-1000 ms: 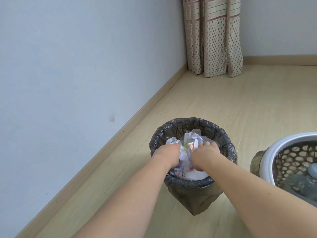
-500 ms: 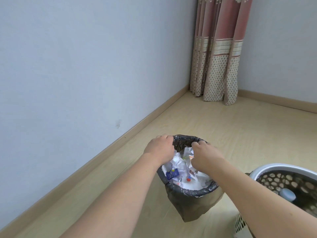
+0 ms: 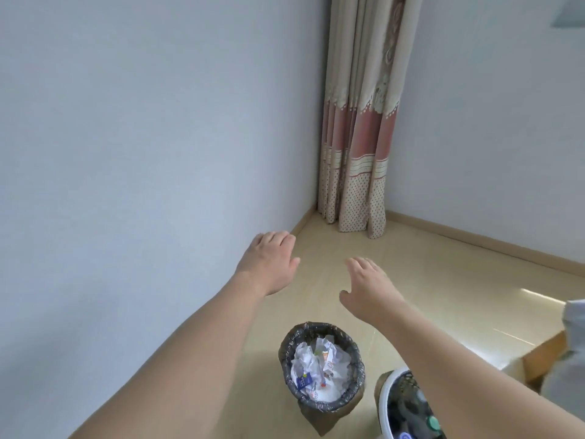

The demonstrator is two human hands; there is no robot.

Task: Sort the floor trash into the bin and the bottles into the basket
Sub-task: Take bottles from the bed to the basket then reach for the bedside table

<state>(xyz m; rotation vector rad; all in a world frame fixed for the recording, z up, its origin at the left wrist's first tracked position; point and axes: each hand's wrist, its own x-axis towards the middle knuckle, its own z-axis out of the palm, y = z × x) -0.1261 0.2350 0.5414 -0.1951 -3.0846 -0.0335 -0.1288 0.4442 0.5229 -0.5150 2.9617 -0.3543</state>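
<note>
Left hand [image 3: 269,264] and right hand [image 3: 368,289] hover empty, fingers loosely apart, over bare floor [image 3: 427,280]. Bin [image 3: 321,375] stands upright at 6 o'clock, paper-filled; basket [image 3: 387,397] at 5, holding bottles [image 3: 424,416].

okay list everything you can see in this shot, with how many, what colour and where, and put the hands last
bin: one, black bag liner, on the floor at bottom centre
crumpled paper trash: a heap, mostly white, inside the bin
basket: one, white rim, right of the bin, partly cut off
bottles: count unclear, dark with coloured caps, in the basket
curtain: one, beige and pink, in the far corner
wooden furniture: one piece, brown, right edge
left hand: one, empty, raised above the floor
right hand: one, empty, raised above the floor
</note>
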